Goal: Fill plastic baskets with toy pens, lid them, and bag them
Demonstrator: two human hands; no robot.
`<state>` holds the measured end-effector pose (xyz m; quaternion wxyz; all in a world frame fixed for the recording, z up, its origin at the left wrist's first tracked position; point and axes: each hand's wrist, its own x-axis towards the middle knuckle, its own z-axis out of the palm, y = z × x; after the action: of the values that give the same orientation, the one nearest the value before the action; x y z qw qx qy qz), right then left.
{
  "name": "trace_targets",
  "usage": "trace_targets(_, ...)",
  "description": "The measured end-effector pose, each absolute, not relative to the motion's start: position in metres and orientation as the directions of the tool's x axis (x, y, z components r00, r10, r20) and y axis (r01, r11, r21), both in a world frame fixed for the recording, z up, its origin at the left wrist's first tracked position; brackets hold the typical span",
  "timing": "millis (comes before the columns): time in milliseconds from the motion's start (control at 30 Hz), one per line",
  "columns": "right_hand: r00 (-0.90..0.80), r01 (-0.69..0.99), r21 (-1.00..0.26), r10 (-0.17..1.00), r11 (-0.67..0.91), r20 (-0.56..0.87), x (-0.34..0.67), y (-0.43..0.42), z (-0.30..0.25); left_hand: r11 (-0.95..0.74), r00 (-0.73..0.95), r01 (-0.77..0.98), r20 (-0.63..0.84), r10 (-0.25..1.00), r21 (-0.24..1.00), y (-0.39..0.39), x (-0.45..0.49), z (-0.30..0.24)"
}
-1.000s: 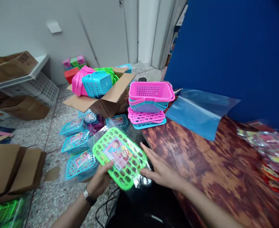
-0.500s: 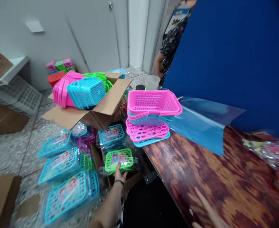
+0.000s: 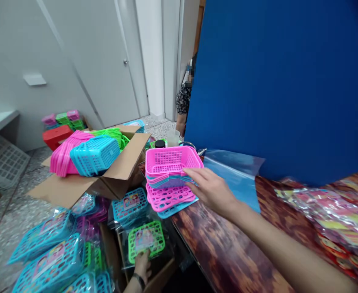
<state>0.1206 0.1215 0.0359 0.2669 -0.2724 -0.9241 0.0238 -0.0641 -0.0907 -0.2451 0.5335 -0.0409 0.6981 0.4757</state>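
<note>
Green lid (image 3: 145, 239) against left fingers (image 3: 143, 256); pink basket (image 3: 166, 163) by right fingers (image 3: 199, 176).

The pink basket (image 3: 170, 166) is smooth moulded plastic with a soft sheen; the green lid (image 3: 156, 242), plastic too, is wrapped in clear, shiny film (image 3: 123, 244). The cardboard box (image 3: 127, 158) is matt and papery. Wood-look grain with a glossy finish covers the tabletop (image 3: 215, 252). The flat bag (image 3: 238, 173) is smooth, see-through plastic, the packets (image 3: 331, 215) crinkled and glossy. The doorknob (image 3: 125, 62) shines like metal. The blue panel (image 3: 276, 89) is matt, perhaps cloth, perhaps painted board.
</note>
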Motion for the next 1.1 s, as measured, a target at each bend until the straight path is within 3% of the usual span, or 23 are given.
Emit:
trace_targets(67,-0.785,0.507,-0.093,0.503,0.857,0.361,0.091,0.144,0.038,0.533,-0.466,-0.522,-0.746,0.476,0.666,-0.088,-0.054,-0.225)
trace_targets(167,-0.841,0.492,-0.13,0.508,0.861,0.184,0.065,0.161,0.032,0.434,-0.517,-0.374,-0.573,0.636,0.82,-0.077,-0.037,-0.178)
trace_targets(233,-0.845,0.484,-0.176,0.51,0.857,0.162,0.06,0.165,0.028,0.186,-0.515,-0.049,-0.184,0.837,0.981,-0.064,-0.029,-0.135)
trace_targets(267,-0.842,0.48,-0.189,0.511,0.856,0.172,0.06,0.165,0.027,0.061,-0.481,0.13,0.009,0.876,0.99,-0.056,-0.027,-0.113)
trace_targets(333,-0.838,0.474,-0.198,0.508,0.858,0.196,0.062,0.165,0.026,-0.167,-0.403,0.392,0.331,0.853,0.905,-0.036,-0.028,-0.074)
trace_targets(367,-0.834,0.474,-0.204,0.511,0.856,0.206,0.063,0.164,0.025,-0.205,-0.4,0.452,0.403,0.823,0.868,-0.024,-0.03,-0.06)
trace_targets(433,-0.823,0.478,-0.221,0.522,0.85,0.223,0.063,0.164,0.025,-0.19,-0.461,0.428,0.394,0.795,0.884,0.001,-0.037,-0.044)
trace_targets(567,-0.815,0.472,-0.254,0.527,0.844,0.24,0.062,0.165,0.023,-0.139,-0.735,0.099,0.166,0.657,0.985,0.038,-0.056,-0.046)
trace_targets(633,-0.814,0.465,-0.267,0.526,0.844,0.245,0.061,0.166,0.022,-0.144,-0.792,-0.001,0.087,0.605,0.99,0.048,-0.065,-0.049)
trace_targets(800,-0.814,0.463,-0.281,0.529,0.841,0.242,0.057,0.169,0.024,-0.137,-0.725,-0.11,0.015,0.689,0.984,0.055,-0.081,-0.039)
trace_targets(933,-0.864,0.399,-0.268,0.457,0.877,0.212,0.056,0.171,0.029,-0.134,-0.654,-0.187,-0.022,0.756,0.973,0.057,-0.089,-0.025)
trace_targets(1100,-0.9,0.353,-0.238,0.397,0.905,0.178,0.059,0.165,0.031,-0.141,-0.676,-0.226,-0.051,0.735,0.964,0.062,-0.107,-0.016)
